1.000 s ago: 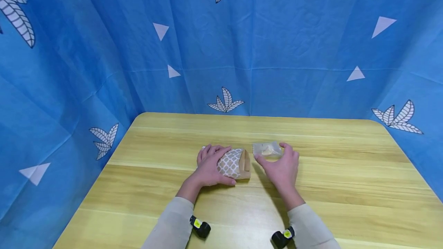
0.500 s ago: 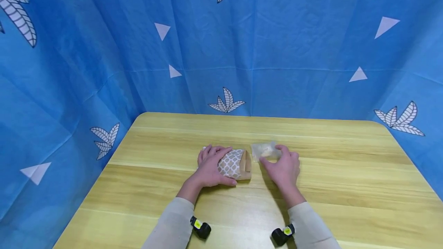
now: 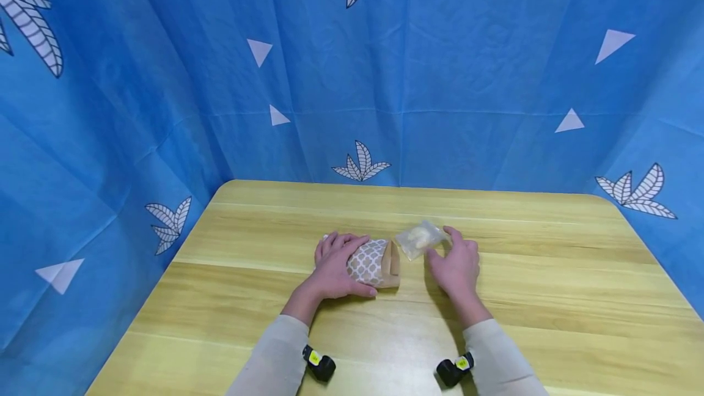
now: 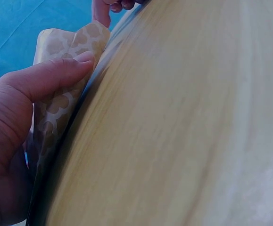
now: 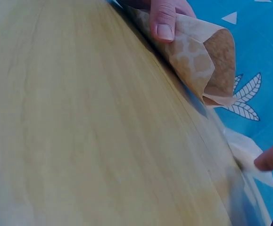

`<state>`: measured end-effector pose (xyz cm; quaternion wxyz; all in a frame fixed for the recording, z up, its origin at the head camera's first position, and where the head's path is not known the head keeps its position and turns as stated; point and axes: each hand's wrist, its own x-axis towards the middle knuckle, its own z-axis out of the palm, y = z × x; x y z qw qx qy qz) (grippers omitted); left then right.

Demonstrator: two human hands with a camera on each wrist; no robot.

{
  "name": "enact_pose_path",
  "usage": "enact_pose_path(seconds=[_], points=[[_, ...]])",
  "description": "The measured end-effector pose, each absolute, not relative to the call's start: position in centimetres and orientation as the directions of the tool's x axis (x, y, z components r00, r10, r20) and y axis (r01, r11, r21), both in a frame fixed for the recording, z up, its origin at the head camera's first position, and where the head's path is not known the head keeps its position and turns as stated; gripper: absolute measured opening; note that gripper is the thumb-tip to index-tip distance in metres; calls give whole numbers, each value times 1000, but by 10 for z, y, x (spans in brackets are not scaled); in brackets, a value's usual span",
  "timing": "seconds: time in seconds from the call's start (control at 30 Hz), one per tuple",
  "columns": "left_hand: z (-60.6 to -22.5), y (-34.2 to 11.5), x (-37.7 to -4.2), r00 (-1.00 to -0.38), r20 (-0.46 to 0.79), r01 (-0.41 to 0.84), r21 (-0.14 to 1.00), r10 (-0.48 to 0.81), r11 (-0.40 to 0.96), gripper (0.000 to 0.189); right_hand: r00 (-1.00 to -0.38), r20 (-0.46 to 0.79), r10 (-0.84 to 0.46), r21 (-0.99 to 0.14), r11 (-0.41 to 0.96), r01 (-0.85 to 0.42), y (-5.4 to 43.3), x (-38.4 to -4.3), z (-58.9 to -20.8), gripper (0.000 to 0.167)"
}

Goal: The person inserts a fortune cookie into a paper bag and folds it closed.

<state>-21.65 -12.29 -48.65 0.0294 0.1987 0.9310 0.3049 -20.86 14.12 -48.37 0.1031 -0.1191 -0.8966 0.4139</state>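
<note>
1. Nearest my cam: two pale sleeves [image 3: 272, 353], each w/ a black wrist unit [image 3: 323, 368] strapped on its inner side.
2. My L hand [image 3: 337, 271] is clamped on the patterned paper bag [image 3: 367, 261], thumb along the near side, other fingers over the top & far side. Prob. to pin it flat and keep its mouth steady. The bag lies on its side, mouth facing R; R wrist cam shows the mouth gaping, brown inside. The hand hides the other end, so can't tell how that's shaped.
3. My R hand [image 3: 458, 267] has thumb & index apart, tips at the R edge of the clear packet [image 3: 420, 238]; can't tell if they touch.
4. The packet sits just R of the bag's mouth, slightly farther back, turned at an angle; something pale inside, too small to ID. Looks placed in easy reach of R fingertips.
5. Under it all, the wood-grain table [image 3: 561, 298].
6. Farthest: blue curtain [image 3: 467, 78] w/ leaf & triangle prints, behind the table's back edge, blocking anything past it.
</note>
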Motion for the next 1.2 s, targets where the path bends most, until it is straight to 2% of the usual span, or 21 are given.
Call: enact_pose_path(seconds=[0.1,0.27,0.37,0.77,1.2], points=[[-486,-122,-216,-919,64,352,581,390,734,109,-952,91,291,-768,630,119,142,-208,-485,76],[-485,-122,-216,-920,64,350,577,386,738,109,-960,93,265,-714,690,121,139,-208,-486,105],[-484,-121,-216,-921,64,349,576,384,740,109,-964,89,250,-668,733,128,136,-209,-486,113],[-486,-121,-216,-923,61,341,588,380,733,109,-970,65,235,-618,773,146,132,-212,-489,116],[-486,-122,-215,-921,74,349,590,382,728,107,-971,48,235,-620,769,156,133,-214,-487,114]])
